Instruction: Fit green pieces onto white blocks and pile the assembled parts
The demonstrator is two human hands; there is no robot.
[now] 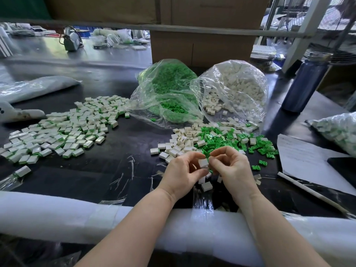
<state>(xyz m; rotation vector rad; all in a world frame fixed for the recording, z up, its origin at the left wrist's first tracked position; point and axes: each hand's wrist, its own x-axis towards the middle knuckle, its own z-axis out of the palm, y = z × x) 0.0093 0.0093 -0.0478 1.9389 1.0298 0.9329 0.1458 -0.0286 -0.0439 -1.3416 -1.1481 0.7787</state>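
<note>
hands: left hand [182,173] and right hand [232,166] met over the black table [119,170], fingers curled in. Left pinched a white block [203,163]; right fingertips pinched at its lower edge, where a bit of green piece [211,171] peeked out.
step: looked like mid-fit, green going into the block.
how to do it well: I'd say keep the block square in the left pinch and push the green straight in, not cocked. Can't tell if it was seated, fingers hid the joint.
loose parts: white and green heap [217,140] just beyond the hands, a few blocks right under them.
done pile: finished parts [63,130] lay well off to the left.
room: open table between hands and pile, so an easy toss left.
edges: foam roll [57,214] along the near edge under the forearms; bags [200,93] behind, paper [308,162] on the right.
</note>
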